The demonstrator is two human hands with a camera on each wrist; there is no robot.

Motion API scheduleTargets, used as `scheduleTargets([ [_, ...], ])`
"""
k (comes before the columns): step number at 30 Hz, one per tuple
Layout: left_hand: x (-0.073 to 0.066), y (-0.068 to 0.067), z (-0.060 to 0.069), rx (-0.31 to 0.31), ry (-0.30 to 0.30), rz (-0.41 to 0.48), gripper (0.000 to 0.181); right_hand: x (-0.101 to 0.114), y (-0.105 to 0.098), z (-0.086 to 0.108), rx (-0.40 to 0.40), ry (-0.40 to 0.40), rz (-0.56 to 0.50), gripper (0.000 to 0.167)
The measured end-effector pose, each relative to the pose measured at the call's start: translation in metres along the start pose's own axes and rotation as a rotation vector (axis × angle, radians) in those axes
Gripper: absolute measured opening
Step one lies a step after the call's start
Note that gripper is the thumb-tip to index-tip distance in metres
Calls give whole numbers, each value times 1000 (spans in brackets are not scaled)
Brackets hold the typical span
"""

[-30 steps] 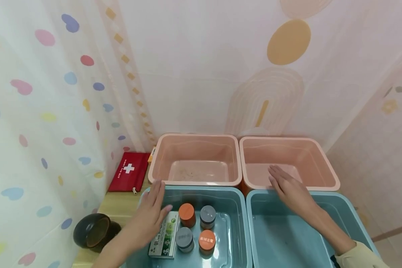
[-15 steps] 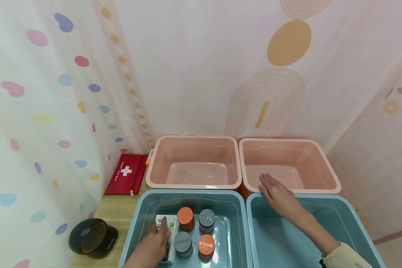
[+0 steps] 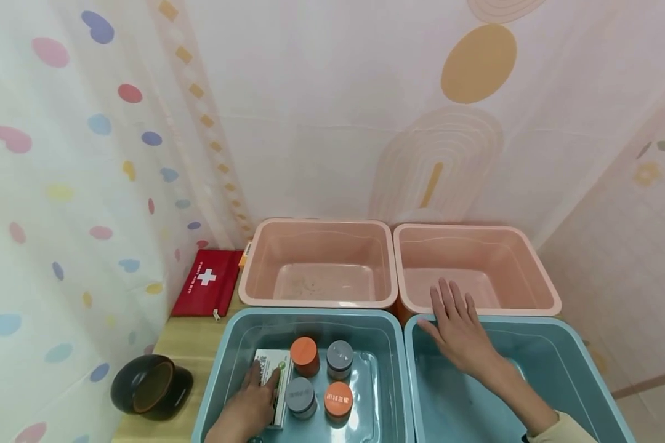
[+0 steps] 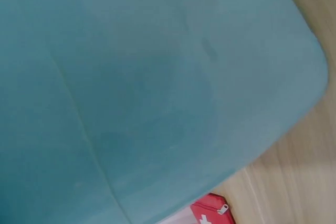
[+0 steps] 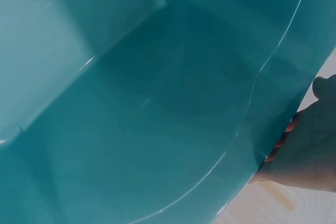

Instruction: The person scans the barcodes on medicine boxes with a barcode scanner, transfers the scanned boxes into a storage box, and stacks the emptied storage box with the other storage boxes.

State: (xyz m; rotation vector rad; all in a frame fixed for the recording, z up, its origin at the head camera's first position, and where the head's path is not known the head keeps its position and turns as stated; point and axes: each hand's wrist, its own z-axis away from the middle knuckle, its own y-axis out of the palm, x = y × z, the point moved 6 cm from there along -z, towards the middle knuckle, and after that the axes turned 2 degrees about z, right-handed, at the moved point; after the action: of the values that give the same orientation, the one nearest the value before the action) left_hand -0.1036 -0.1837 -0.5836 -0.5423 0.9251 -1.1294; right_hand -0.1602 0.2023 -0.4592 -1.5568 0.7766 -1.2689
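Note:
In the head view my left hand (image 3: pixel 244 407) reaches into the left blue bin (image 3: pixel 310 312). Its thumb and fingers are spread over a white-and-green box (image 3: pixel 271 357) and hide its lower left part. Right of that box stand jars with orange lids (image 3: pixel 305 352) and grey lids (image 3: pixel 340 355). My right hand (image 3: pixel 465 338) has straight, spread fingers near the rims of the right blue bin (image 3: pixel 510 321) and the right pink bin (image 3: pixel 476 312). It holds nothing. The left wrist view shows the bin's outer wall, without the hand.
The left pink bin (image 3: pixel 321 304) stands behind the blue ones. Left of the bins, a red first aid pouch (image 3: pixel 210 277) and a dark bowl (image 3: pixel 138 384) are on the wooden table (image 3: pixel 188 344). A patterned curtain (image 3: pixel 310 123) hangs behind.
My left hand has come down from above the left blue bin's rim onto the white-and-green box. The right hand has turned and spread its fingers; it stays near the same rims.

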Motion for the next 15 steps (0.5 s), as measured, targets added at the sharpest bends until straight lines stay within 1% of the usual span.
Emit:
scheduleTargets([
  [2, 5, 4, -5, 5, 7, -11, 48, 0, 1, 0, -6, -6, -1, 81],
  [6, 7, 10, -8, 24, -17, -43, 51, -1, 2, 0, 0, -15, 1, 83],
  [10, 7, 13, -11, 44, -53, -51, 54, -2, 3, 0, 4, -23, 3, 83],
  [13, 5, 14, -14, 47, -53, -45, 57, -2, 2, -1, 6, -28, 15, 84],
  [15, 3, 14, -17, 50, -39, -46, 61, -3, 1, -1, 8, -29, 30, 84],
])
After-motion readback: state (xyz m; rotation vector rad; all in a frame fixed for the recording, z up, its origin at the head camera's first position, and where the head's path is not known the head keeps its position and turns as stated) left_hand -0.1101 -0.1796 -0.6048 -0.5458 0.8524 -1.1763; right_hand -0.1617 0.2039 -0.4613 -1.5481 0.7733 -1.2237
